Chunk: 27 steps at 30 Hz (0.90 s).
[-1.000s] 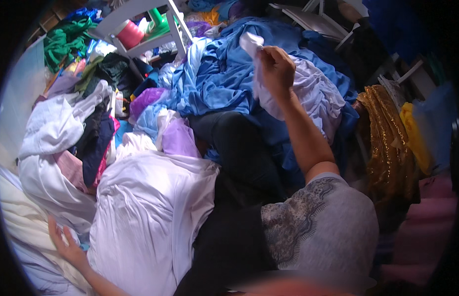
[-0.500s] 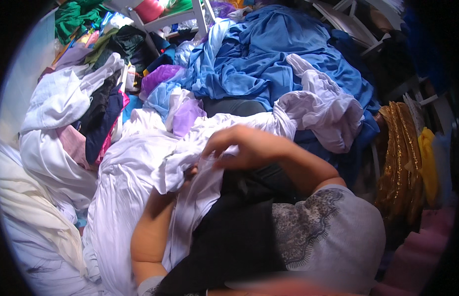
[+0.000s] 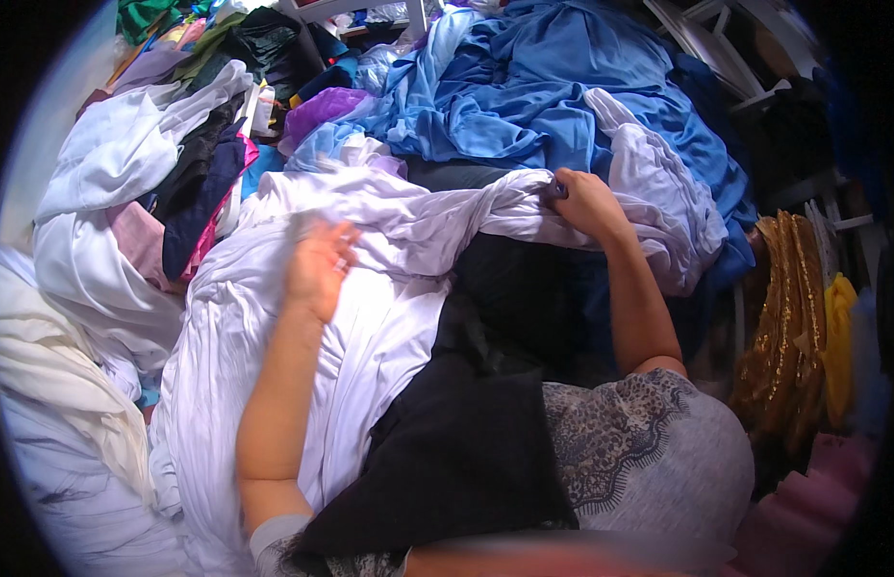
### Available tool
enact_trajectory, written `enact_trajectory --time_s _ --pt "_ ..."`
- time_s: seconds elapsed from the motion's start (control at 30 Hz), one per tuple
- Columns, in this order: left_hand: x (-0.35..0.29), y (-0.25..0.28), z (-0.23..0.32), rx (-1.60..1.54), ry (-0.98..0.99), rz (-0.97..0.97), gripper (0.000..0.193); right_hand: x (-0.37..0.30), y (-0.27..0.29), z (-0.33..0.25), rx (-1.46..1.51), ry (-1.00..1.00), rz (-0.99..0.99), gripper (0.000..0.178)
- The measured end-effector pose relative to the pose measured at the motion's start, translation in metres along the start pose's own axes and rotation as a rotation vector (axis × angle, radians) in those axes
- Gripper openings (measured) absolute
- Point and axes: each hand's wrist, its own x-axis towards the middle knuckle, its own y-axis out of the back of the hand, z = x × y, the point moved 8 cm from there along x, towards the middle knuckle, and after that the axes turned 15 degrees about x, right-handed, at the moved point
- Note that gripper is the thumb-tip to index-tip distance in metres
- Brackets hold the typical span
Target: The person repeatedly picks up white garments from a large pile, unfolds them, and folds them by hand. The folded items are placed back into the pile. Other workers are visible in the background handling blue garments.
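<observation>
A long white cloth [image 3: 370, 240], full of soft folds, spreads over my lap and runs across in front of me. My right hand [image 3: 589, 204] grips a bunched stretch of it, fingers closed round the folds. Over the wide part of the cloth on the left is my left hand [image 3: 319, 264], its fingers apart and somewhat blurred, with nothing seen in them. Past my right hand the white cloth goes on as a crumpled end [image 3: 663, 197] lying on blue fabric [image 3: 572, 58].
White and cream cloths [image 3: 67, 385] heap up at the left, beside dark and pink pieces [image 3: 139, 240]. A purple bundle [image 3: 322, 113] lies beyond. Gold sequinned fabric [image 3: 783, 317] and a yellow cloth [image 3: 838, 327] hang at the right. White frames [image 3: 721, 48] stand at the back.
My hands were close together on the white cloth. The right has moved right and away, stretching the cloth across; the left has come off it, further left and up.
</observation>
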Motion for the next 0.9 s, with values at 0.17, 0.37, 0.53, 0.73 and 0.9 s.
enact_trajectory --time_s 0.17,0.37,0.53,0.73,0.9 --pt "-0.022 -0.087 0.007 0.778 -0.512 -0.258 0.04 0.001 0.041 -0.03 0.358 0.08 0.401 0.025" --pt "-0.062 -0.174 0.082 1.045 -1.271 0.007 0.044 -0.026 0.056 -0.145 0.637 0.775 0.71 0.04" --pt "-0.133 -0.198 0.071 1.234 -1.124 -0.426 0.032 -0.008 0.079 -0.201 1.959 0.798 -0.041 0.053" --pt "-0.174 -0.111 0.205 0.827 -1.443 0.377 0.067 -0.042 0.1 -0.298 2.002 0.812 -0.902 0.069" --pt "-0.13 -0.124 0.183 0.347 -0.428 -0.869 0.099 -0.053 0.094 -0.345 1.394 0.952 -0.809 0.035"
